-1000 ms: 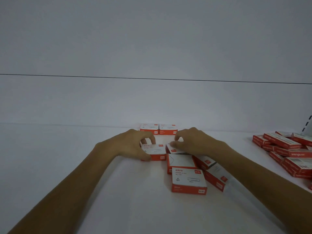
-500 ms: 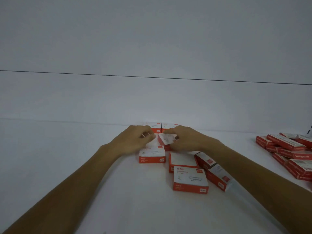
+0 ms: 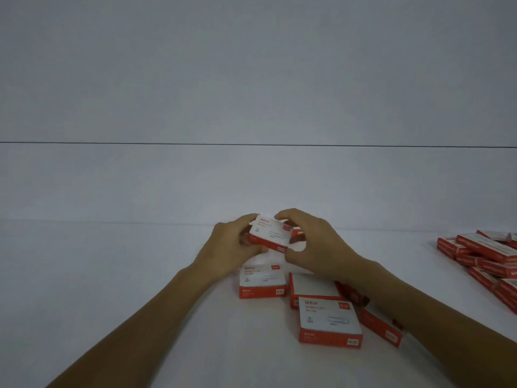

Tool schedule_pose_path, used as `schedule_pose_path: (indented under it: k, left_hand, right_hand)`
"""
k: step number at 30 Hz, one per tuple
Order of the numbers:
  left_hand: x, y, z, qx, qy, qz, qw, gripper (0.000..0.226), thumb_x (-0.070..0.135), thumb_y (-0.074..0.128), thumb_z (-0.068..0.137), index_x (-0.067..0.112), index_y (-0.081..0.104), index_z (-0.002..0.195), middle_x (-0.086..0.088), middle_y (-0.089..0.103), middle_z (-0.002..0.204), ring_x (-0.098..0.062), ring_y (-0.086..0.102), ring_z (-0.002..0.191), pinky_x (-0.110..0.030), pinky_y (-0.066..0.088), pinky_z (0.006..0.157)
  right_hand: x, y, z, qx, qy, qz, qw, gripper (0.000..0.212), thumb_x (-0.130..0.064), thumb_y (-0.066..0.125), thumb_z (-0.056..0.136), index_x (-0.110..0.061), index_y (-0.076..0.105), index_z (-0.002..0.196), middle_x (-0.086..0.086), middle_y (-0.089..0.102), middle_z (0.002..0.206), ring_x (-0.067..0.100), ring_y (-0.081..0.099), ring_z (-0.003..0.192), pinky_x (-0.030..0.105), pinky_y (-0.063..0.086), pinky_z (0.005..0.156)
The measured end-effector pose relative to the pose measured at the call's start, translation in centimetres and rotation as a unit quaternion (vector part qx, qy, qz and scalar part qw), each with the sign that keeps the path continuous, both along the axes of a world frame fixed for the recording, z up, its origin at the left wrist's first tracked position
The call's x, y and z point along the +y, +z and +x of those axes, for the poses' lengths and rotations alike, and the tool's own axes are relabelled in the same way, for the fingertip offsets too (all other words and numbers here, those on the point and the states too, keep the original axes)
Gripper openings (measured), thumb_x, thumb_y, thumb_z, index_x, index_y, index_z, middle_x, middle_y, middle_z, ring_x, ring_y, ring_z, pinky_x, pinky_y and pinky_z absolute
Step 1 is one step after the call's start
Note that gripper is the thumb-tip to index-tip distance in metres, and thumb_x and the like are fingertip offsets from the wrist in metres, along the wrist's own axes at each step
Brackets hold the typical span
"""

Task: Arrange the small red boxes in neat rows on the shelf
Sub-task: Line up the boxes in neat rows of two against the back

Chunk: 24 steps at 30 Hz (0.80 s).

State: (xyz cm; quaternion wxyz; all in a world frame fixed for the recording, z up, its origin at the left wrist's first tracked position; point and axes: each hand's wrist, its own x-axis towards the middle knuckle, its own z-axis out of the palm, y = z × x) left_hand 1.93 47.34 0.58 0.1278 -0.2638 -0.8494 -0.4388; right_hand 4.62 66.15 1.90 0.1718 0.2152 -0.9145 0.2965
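Observation:
Both hands hold one small red-and-white box tilted above the white shelf, near the back wall. My left hand grips its left end, my right hand grips its right end with fingers over the top. Behind it a red box against the wall shows partly. Below the hands lies a flat box. To its right are a plain-topped box, a labelled box and more boxes under my right forearm.
A loose pile of longer red boxes lies at the right edge of the shelf. The back wall rises just behind the held box. White shelf surface stretches to the left of my left arm.
The box gripped by my right hand has risen off the shelf and moved back toward the wall. My left hand left the flat box and took hold of the lifted one.

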Motion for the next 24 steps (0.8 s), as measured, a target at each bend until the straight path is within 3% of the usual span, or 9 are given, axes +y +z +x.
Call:
schedule_pose_path:
  k: [2,4,10,13,17,24]
  left_hand:
    - [0.1,0.4,0.1,0.028,0.036,0.034,0.998,0.059,0.021,0.079,0.069,0.023,0.053,0.122,0.006,0.067,0.108,0.003,0.062,0.08,-0.001,0.046,0.066]
    - [0.2,0.5,0.2,0.042,0.047,0.033,0.997,0.057,0.027,0.081,0.066,0.027,0.052,0.115,0.005,0.067,0.108,0.009,0.058,0.07,0.0,0.046,0.062]
    - [-0.6,1.1,0.3,0.007,0.017,-0.031,0.999,0.045,0.043,0.078,0.065,0.043,0.046,0.098,0.027,0.058,0.091,0.007,0.058,0.079,-0.005,0.045,0.062]
    - [-1.7,1.0,-0.1,-0.06,-0.006,-0.099,0.993,0.037,0.049,0.072,0.068,0.042,0.053,0.099,0.021,0.061,0.092,0.003,0.06,0.081,-0.009,0.044,0.065]
    - [-2.6,0.1,-0.6,-0.109,0.027,-0.157,0.981,0.042,0.055,0.066,0.072,0.029,0.063,0.104,0.013,0.059,0.097,0.0,0.055,0.085,-0.014,0.041,0.069]
    - [-3.5,-0.1,-1.1,-0.088,0.042,-0.154,0.983,0.024,0.045,0.066,0.077,0.024,0.066,0.09,0.009,0.062,0.093,-0.005,0.056,0.083,-0.016,0.041,0.069]
  right_hand:
    - [0.1,0.2,0.1,0.056,-0.016,-0.035,0.998,0.052,-0.02,0.071,0.077,-0.021,0.048,0.123,-0.004,0.05,0.128,0.001,0.043,0.101,-0.004,0.04,0.071]
    - [0.2,0.3,0.1,0.079,-0.033,-0.037,0.996,0.049,-0.025,0.072,0.077,-0.02,0.051,0.121,-0.003,0.052,0.125,0.002,0.044,0.101,0.0,0.042,0.071]
    - [0.4,0.3,0.6,0.088,-0.036,0.031,0.995,0.045,-0.03,0.07,0.078,-0.018,0.057,0.12,-0.001,0.059,0.118,0.003,0.051,0.086,0.001,0.043,0.066]
    - [0.4,0.4,0.5,0.036,-0.031,0.062,0.997,0.043,-0.031,0.071,0.077,-0.017,0.06,0.116,0.0,0.06,0.115,0.004,0.053,0.085,0.009,0.046,0.073]
    - [0.0,0.1,0.2,-0.072,-0.044,0.082,0.993,0.042,-0.037,0.071,0.076,-0.019,0.063,0.113,-0.002,0.06,0.115,0.002,0.056,0.082,0.006,0.041,0.064]
    - [-1.9,-0.2,-1.2,-0.074,-0.071,0.113,0.988,0.044,-0.033,0.066,0.081,-0.016,0.058,0.121,0.002,0.054,0.124,0.011,0.055,0.1,0.017,0.041,0.083]
